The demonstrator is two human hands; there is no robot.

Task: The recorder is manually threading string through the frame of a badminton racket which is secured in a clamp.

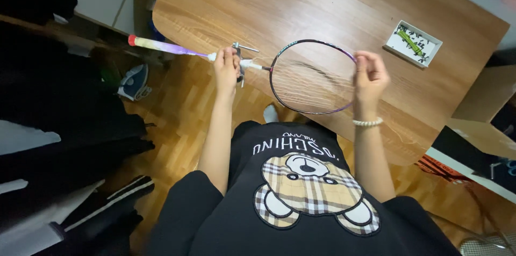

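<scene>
My left hand (227, 66) pinches the racket (312, 76) at its throat, by a small metal clamp (240, 52); my right hand (368, 76) is closed on the far rim of the head, seemingly nipping a string. The head lies on the table (215, 3), the handle juts past the table edge beyond my left hand. Pulling too hard could slip the string or twist the frame. A small tray (414, 44) sits well beyond my right; there is bare wood ahead.
</scene>
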